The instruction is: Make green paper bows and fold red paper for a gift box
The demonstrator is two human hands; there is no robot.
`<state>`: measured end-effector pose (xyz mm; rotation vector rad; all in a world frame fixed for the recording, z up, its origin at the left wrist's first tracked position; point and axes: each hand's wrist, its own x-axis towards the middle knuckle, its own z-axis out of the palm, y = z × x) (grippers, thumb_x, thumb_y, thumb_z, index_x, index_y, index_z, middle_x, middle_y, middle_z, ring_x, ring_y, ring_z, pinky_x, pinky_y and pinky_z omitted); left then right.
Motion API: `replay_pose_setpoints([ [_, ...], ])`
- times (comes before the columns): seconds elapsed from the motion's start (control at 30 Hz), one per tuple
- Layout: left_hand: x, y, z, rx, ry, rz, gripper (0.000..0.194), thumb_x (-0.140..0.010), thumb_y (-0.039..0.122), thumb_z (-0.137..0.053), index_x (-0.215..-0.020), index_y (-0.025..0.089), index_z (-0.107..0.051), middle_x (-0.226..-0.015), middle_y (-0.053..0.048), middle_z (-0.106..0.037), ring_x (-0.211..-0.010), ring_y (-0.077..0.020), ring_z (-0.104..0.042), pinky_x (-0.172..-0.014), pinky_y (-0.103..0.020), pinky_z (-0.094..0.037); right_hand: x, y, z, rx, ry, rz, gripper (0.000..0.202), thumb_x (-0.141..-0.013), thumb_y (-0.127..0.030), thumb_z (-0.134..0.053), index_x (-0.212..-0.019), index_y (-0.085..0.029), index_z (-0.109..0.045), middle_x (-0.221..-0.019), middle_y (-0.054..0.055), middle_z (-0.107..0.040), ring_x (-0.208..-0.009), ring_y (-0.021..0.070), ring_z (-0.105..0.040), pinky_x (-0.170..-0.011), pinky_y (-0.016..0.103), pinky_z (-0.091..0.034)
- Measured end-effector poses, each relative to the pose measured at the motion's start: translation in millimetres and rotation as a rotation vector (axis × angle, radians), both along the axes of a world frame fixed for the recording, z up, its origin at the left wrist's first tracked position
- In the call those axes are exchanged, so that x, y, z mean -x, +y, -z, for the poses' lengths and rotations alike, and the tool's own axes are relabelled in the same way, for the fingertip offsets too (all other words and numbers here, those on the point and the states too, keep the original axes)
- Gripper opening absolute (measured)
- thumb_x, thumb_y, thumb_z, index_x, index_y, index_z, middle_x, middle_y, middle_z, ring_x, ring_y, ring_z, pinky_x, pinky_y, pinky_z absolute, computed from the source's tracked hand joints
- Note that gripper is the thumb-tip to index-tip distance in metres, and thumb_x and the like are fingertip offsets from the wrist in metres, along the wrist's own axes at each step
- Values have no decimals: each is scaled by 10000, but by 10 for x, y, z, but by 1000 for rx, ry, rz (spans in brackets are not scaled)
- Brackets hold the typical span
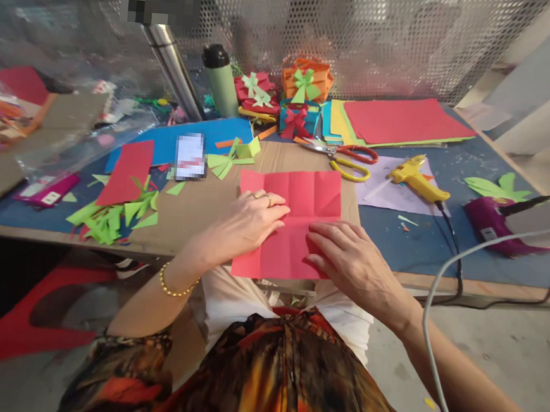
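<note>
A creased red paper sheet lies unfolded on brown cardboard at the front edge of the table, its lower part reaching past the edge. Fold lines divide it into a grid. My left hand rests on the sheet's left side, palm down, with fingers stretched toward the middle. On the right side, my right hand lies over the sheet's edge with its fingers extended and slightly apart. Neither hand grips anything that I can see; the thumb tip of my left hand is hidden.
Scissors and a yellow glue gun lie right of the sheet. Green paper scraps are at left. Behind stand folded paper boxes, a green bottle and stacked coloured paper. A grey cable crosses at right.
</note>
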<state>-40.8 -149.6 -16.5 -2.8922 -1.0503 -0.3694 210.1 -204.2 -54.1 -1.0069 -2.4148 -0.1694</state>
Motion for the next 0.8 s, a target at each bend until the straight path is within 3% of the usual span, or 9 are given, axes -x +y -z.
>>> replay_pose_setpoints([
  [0.13,34,60,32,0,100,13,189,-1031,247,-640,-1179,166,-726,-1277,-118,-735,-1113,-261,-660,-950,-398,-506,-77,-15,81,17,33,-59,275,-1037,-281,-623,-1267,-169,-725,-1282,158,-770,-1206,277,-710,-1044,471,-542],
  [0.33,41,-41,113,-46,49,-15,204,-1036,241,-634,-1202,161,-720,-1264,-138,-726,-1079,-265,-664,-947,-414,-512,-138,-123,56,1,99,-46,169,-1030,-216,-623,-1092,-198,-779,-1107,118,-816,-1044,246,-737,-851,409,-567],
  [0.53,72,-19,159,-53,14,-10,229,-1044,260,-618,-1227,166,-718,-1296,-141,-715,-1074,-277,-651,-936,-425,-510,-97,-162,116,-63,210,-50,127,-1000,-133,-622,-1003,-193,-735,-1010,82,-819,-959,214,-734,-807,377,-519],
  [0.8,90,-35,79,-87,108,25,314,-1006,266,-680,-1285,124,-684,-1334,-141,-710,-1066,-312,-647,-893,-438,-533,-86,-152,158,-81,255,-46,29,-984,-151,-660,-984,-165,-685,-982,87,-816,-899,213,-711,-791,389,-492],
])
